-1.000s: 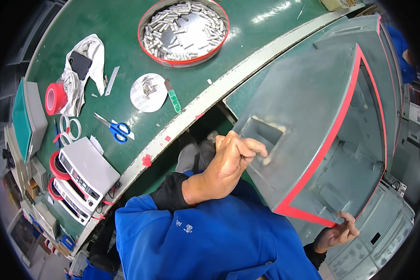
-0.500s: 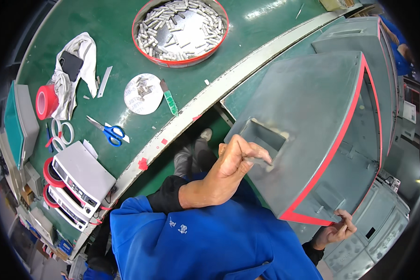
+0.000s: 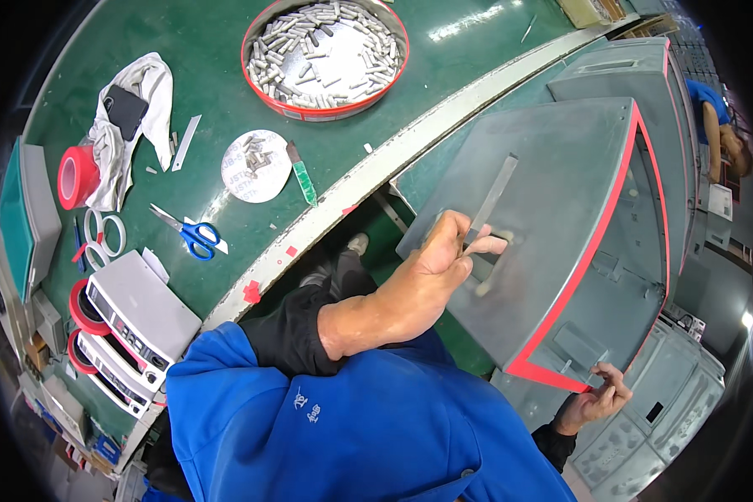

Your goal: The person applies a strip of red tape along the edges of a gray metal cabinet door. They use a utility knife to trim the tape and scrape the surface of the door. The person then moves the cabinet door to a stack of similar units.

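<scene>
A large grey housing (image 3: 552, 176) with red tape along its open rim lies in front of me to the right, a recess in its upper face. My left hand (image 3: 448, 259) is closed on a thin, flat metal strip (image 3: 499, 186), perhaps a blade. The strip points away from me over the grey face, and the hand partly covers the recess. Whether the strip touches the surface I cannot tell. My right hand (image 3: 596, 397) has its fingers bent at the near lower corner of the taped rim.
On the green table (image 3: 184, 75) are a round tin (image 3: 326, 109) of small grey cylinders, a white disc (image 3: 247, 184), a green-handled knife (image 3: 302, 177), blue scissors (image 3: 197, 238), red tape (image 3: 78, 177) and white instruments (image 3: 142, 305). Another grey housing (image 3: 611, 71) stands behind; a co-worker (image 3: 711, 117) is at far right.
My left hand has risen over the recess and turned, so the metal strip now shows at length. My right hand stays at the rim corner. The whole view has shifted slightly.
</scene>
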{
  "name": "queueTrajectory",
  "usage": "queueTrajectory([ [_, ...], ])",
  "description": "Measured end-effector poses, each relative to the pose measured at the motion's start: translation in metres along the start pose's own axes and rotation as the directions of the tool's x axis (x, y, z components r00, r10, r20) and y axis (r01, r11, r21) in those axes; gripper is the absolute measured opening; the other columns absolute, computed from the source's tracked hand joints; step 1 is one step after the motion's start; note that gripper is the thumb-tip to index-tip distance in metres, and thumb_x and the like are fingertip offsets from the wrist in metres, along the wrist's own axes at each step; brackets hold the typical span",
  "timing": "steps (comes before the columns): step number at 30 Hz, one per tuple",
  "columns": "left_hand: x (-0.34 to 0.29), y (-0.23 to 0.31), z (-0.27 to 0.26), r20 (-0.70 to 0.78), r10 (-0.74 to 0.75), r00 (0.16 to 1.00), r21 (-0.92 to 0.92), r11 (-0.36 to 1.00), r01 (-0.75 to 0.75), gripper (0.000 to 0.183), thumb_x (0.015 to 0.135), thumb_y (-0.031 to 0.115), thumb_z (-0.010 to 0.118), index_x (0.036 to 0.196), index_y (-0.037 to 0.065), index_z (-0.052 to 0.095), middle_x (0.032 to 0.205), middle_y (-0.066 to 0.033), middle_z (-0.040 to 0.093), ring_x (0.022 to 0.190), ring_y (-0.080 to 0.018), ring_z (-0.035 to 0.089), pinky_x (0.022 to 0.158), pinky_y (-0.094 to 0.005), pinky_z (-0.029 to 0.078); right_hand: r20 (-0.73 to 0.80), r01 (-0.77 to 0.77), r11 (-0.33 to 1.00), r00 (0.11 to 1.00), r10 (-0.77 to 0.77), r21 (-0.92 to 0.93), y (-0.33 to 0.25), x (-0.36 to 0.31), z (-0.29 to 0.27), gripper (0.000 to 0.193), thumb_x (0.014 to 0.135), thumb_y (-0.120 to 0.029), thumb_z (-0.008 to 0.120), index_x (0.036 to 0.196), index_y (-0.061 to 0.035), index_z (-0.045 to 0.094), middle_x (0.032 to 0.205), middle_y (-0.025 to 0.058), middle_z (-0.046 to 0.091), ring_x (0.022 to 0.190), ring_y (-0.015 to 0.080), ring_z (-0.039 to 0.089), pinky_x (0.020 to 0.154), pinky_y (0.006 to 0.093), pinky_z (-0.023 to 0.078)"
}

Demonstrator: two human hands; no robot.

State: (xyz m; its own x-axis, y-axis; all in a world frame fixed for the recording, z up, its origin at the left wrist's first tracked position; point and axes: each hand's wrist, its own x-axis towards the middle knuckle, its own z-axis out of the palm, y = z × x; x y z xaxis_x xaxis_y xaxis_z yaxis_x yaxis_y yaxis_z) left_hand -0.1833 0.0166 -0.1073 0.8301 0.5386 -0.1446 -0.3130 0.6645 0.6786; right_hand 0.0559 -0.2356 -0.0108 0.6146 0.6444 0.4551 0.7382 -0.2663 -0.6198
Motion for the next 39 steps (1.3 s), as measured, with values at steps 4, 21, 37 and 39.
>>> queueTrajectory([
  [4,-0.008,-0.004,-0.006,0.036,0.024,0.999,0.091,0.996,-0.027,0.026,0.091,0.001,0.034,0.115,0.009,0.031,0.12,-0.0109,0.046,0.124,-0.0146,0.035,0.104,-0.0313,0.016,0.037,0.039,0.999,0.999,-0.039,0.016,0.005,0.0,-0.003,0.018,0.096,-0.02,0.031,0.089,-0.0043,0.037,0.083,0.0146,0.057,0.072,0.0179,0.053,0.069,0.0298,0.042],
  [21,-0.029,-0.005,-0.036,-0.064,-0.268,0.961,0.417,0.868,0.27,0.007,0.097,0.012,0.037,0.093,0.008,0.033,0.072,0.0,0.033,0.064,-0.0088,0.032,0.059,-0.0242,0.032,-0.054,0.006,1.0,0.999,-0.005,0.02,0.001,-0.002,0.002,0.014,0.092,-0.018,0.034,0.088,-0.0052,0.035,0.081,0.0176,0.058,0.07,0.0186,0.052,0.069,0.0314,0.042],
  [37,-0.03,0.036,-0.005,0.161,-0.497,0.852,0.149,0.866,0.477,0.006,0.099,0.014,0.033,0.097,0.008,0.033,0.071,0.0046,0.028,0.063,-0.0053,0.024,0.057,-0.0213,0.026,-0.067,-0.012,1.0,0.998,0.012,-0.004,-0.002,-0.002,0.003,0.011,0.09,-0.014,0.032,0.086,-0.0044,0.034,0.082,0.0185,0.058,0.071,0.02,0.052,0.071,0.0332,0.042],
  [39,-0.019,0.039,-0.003,0.153,-0.486,0.86,0.177,0.87,0.46,0.005,0.098,0.013,0.033,0.096,0.008,0.033,0.072,0.0046,0.028,0.063,-0.0054,0.024,0.057,-0.0211,0.027,-0.063,-0.021,1.0,0.998,0.021,-0.001,-0.001,-0.001,0.003,0.01,0.09,-0.014,0.031,0.087,-0.0045,0.034,0.082,0.0188,0.058,0.071,0.02,0.052,0.071,0.0338,0.042],
])
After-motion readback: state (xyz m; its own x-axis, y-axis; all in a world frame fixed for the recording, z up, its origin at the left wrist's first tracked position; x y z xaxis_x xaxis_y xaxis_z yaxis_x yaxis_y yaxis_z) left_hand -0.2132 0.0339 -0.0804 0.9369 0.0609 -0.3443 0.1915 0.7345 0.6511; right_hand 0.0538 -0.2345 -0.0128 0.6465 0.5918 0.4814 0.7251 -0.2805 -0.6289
